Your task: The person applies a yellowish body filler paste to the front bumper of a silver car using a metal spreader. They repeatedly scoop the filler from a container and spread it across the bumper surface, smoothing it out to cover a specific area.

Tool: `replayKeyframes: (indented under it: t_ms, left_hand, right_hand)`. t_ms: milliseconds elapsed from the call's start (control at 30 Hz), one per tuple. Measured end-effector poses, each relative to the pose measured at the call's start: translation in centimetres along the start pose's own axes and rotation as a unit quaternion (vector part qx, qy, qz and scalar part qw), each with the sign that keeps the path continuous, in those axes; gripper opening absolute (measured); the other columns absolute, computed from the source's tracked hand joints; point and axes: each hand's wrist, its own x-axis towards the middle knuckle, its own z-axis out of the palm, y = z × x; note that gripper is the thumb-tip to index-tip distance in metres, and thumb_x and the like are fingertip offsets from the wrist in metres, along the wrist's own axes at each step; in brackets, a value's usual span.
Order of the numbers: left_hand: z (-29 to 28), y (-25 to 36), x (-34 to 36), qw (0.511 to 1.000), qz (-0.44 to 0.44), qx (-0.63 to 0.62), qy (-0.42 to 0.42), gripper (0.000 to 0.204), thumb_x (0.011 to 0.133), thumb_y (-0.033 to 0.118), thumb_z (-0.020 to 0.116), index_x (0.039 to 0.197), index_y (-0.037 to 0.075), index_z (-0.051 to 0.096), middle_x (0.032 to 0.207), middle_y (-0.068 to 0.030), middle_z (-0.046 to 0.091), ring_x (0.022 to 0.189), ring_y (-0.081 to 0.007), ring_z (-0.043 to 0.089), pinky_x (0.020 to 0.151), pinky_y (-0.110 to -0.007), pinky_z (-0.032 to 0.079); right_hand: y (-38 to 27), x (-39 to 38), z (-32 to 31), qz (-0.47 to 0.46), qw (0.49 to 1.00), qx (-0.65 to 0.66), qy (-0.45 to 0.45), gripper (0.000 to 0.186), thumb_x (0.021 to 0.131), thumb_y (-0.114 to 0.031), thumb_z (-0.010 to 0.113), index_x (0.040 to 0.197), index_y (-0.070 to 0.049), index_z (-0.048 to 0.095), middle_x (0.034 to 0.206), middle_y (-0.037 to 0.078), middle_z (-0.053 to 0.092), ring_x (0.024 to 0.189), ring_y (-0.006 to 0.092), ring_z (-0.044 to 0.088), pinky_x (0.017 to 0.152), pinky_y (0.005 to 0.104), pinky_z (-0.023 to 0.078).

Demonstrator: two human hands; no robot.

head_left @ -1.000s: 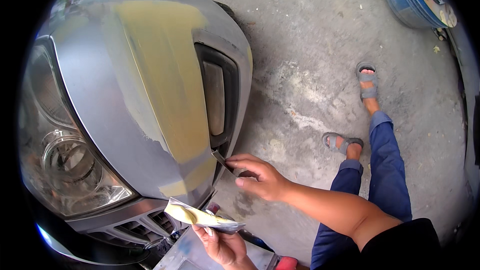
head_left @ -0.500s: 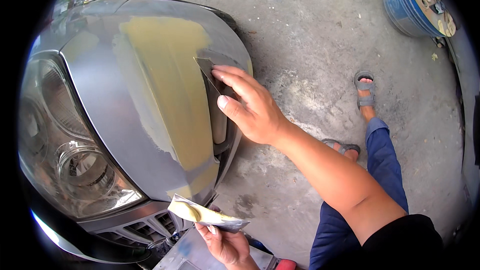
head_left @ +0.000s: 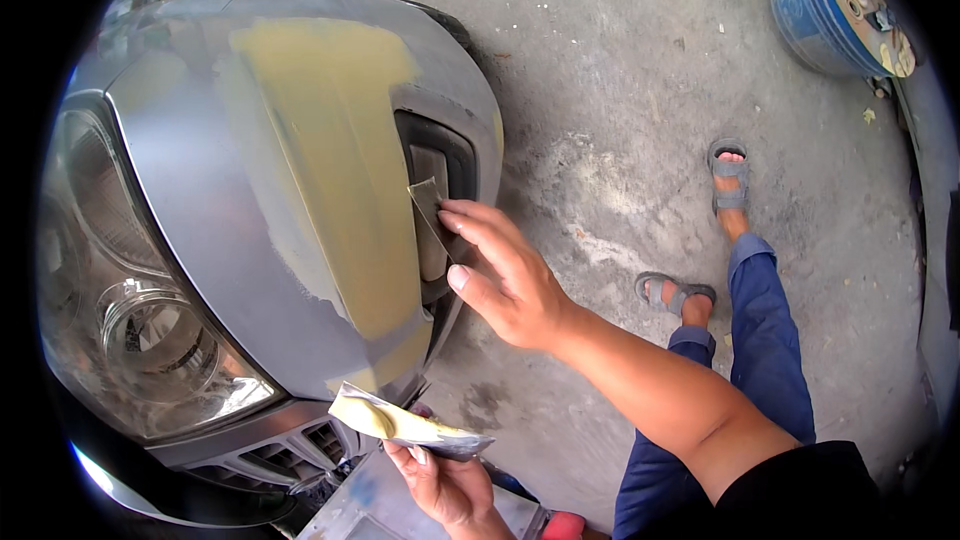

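Note:
A thin, flat putty spreader (head_left: 428, 212) is pinched between the thumb and fingers of my right hand (head_left: 512, 285). Its edge is over the recessed dark-framed opening of a grey car bumper (head_left: 205, 190), beside a broad yellow patch of filler (head_left: 345, 170); I cannot tell whether it touches. Lower down, my left hand (head_left: 447, 490) grips a small putty board (head_left: 468, 446) from below. A mound of pale yellow putty (head_left: 370, 418) sits on the board's left part, with more smeared along its top.
The headlight (head_left: 150, 310) fills the left side, above a grille (head_left: 285, 455). Under my left hand is a grey metal surface (head_left: 350, 510) with a red object (head_left: 563, 526) near it. A blue drum (head_left: 825, 20) stands at the far right. My sandalled feet are on the concrete floor (head_left: 600, 70).
My right hand has drawn the spreader down the picture, toward me, uncovering the upper part of the bumper opening. My left hand and the board have hardly moved; the view has shifted slightly.

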Motion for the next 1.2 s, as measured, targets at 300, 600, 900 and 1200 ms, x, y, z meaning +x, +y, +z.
replayKeyframes:
  t_ms: [300,600,900,1200]
  left_hand:
    - [-1.9,0.3,0.0,1.0,0.008,0.007,-0.001,0.056,0.086,-0.007,0.052,0.138,0.006,0.038,0.137,-0.0186,0.048,0.13,-0.0327,0.045,0.109,-0.047,0.039]
    - [-0.8,0.2,0.3,0.999,-0.023,0.01,0.024,0.05,0.089,-0.004,0.049,0.137,0.007,0.039,0.133,-0.0146,0.052,0.123,-0.028,0.051,0.107,-0.045,0.042]
    - [2.4,0.5,0.5,1.0,-0.006,0.03,-0.004,0.049,0.092,0.001,0.053,0.138,0.011,0.039,0.136,-0.0089,0.05,0.119,-0.0261,0.054,0.101,-0.054,0.042]
    - [7.0,1.1,1.3,1.0,0.005,0.008,-0.007,0.049,0.089,-0.006,0.047,0.136,0.007,0.042,0.132,-0.0123,0.053,0.12,-0.0259,0.054,0.105,-0.044,0.043]
  right_hand:
    - [3.8,-6.6,5.5,-0.002,0.999,-0.052,-0.001,0.048,0.087,-0.015,0.062,0.129,0.004,0.047,0.133,0.02,0.045,0.122,0.0369,0.045,0.103,0.0418,0.038]
    - [-2.7,-8.6,-1.3,0.236,0.869,0.385,-0.202,0.045,0.083,-0.017,0.067,0.123,0.001,0.059,0.134,0.017,0.049,0.125,0.0324,0.047,0.102,0.0385,0.041]
    - [-1.8,-1.7,-6.4,0.155,0.979,0.019,-0.133,0.052,0.088,-0.028,0.064,0.13,-0.001,0.051,0.133,0.015,0.049,0.121,0.0306,0.049,0.097,0.0386,0.043]
    - [-3.8,11.0,-3.5,0.113,0.993,-0.041,0.006,0.049,0.092,-0.031,0.057,0.124,0.006,0.051,0.127,0.022,0.05,0.118,0.0353,0.05,0.101,0.0393,0.039]
